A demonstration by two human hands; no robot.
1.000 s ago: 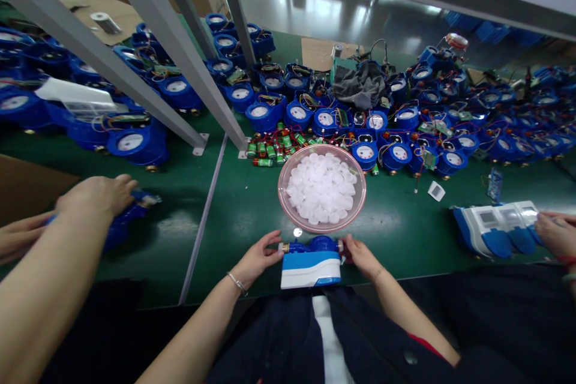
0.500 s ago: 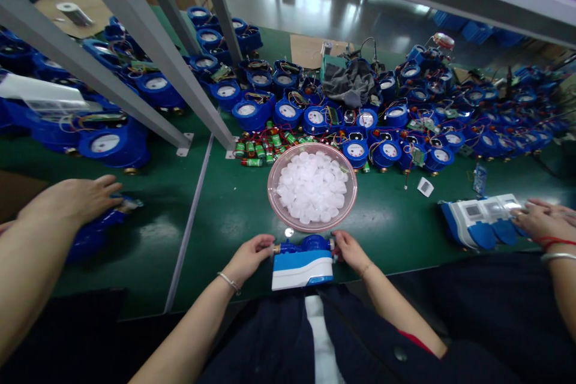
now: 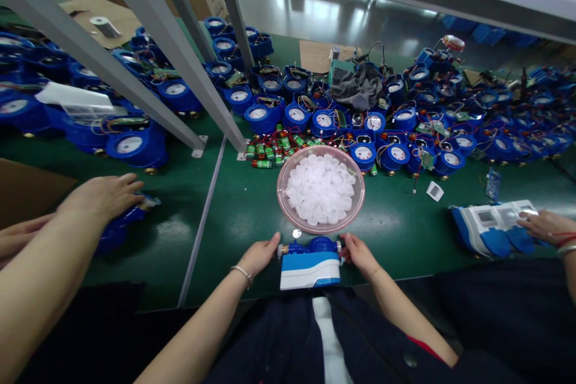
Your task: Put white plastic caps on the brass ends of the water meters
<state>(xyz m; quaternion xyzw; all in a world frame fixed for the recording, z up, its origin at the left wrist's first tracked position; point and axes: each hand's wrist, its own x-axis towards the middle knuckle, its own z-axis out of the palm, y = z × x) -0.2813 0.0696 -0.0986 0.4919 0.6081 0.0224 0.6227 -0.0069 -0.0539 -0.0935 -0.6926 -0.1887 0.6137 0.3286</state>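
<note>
Close in front of me is a water meter (image 3: 310,269) with a blue and white cover and a blue pipe body along its far side. My left hand (image 3: 260,257) is at the pipe's left end, thumb raised beside a whitish end cap (image 3: 282,250). At the opposite end, my right hand (image 3: 359,253) has its bent fingers against another pale cap (image 3: 339,246). Both hands appear closed on the meter's ends, though some fingertips are hidden. Just beyond the meter lies a loose clear cap (image 3: 296,233). A pinkish bowl (image 3: 281,201) holds many white translucent caps (image 3: 320,189).
Rows of open blue meters (image 3: 324,122) with wires stand behind the bowl, beside green batteries (image 3: 265,153). Grey frame posts (image 3: 180,54) rise at left. Co-workers' hands are at the left (image 3: 99,195) and at the right (image 3: 546,227), by covered meters (image 3: 495,228).
A whitish cap now shows on the meter's left end, where brass thread was visible. My left thumb has straightened upward. The whole view has shifted slightly, so everything appears farther right.
</note>
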